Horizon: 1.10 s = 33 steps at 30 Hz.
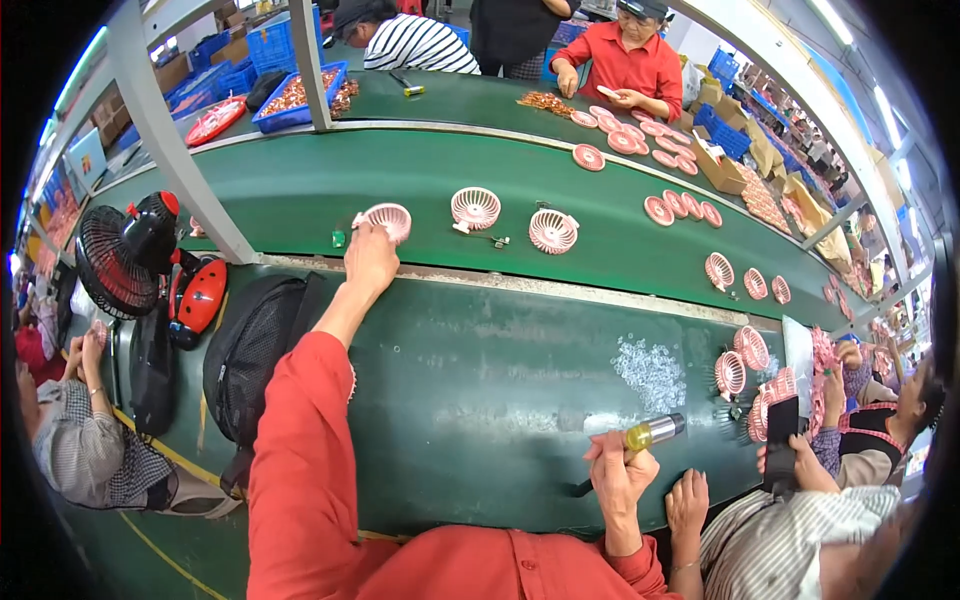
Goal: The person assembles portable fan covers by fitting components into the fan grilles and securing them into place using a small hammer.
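My left hand [369,262] reaches out over the green conveyor belt, its fingers closed on the near edge of a pink round fan housing [391,218] with slatted sides. Right of it on the belt lie two more pink slatted housings [475,207], with a small part on a wire beside them. A small green circuit board [338,239] sits left of my hand. Close to my body, my right hand [618,476] is wrapped round a power screwdriver [655,432] with a yellow and silver body, held above the dark green worktop.
A pile of small clear pieces [650,374] lies on the worktop [470,400]. Pink housings [731,373] stand at the right, near a co-worker's hand [687,503]. A black bag [262,350] and a black-and-red fan [128,255] are at left. A metal post [180,140] rises beside the belt.
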Each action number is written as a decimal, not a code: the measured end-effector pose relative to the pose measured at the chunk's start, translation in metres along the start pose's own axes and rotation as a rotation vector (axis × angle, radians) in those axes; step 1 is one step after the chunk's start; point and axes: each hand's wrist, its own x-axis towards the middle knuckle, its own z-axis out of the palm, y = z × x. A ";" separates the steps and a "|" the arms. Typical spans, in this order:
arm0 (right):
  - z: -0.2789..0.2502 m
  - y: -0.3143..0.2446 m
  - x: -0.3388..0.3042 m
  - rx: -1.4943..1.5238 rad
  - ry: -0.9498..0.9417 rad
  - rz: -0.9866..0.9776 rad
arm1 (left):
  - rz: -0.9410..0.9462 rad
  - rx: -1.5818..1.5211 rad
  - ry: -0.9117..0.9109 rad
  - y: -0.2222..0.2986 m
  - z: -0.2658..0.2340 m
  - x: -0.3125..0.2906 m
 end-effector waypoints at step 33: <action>-0.004 -0.006 0.022 0.132 -0.270 0.497 | -0.460 -1.461 -1.046 0.145 -0.101 -0.255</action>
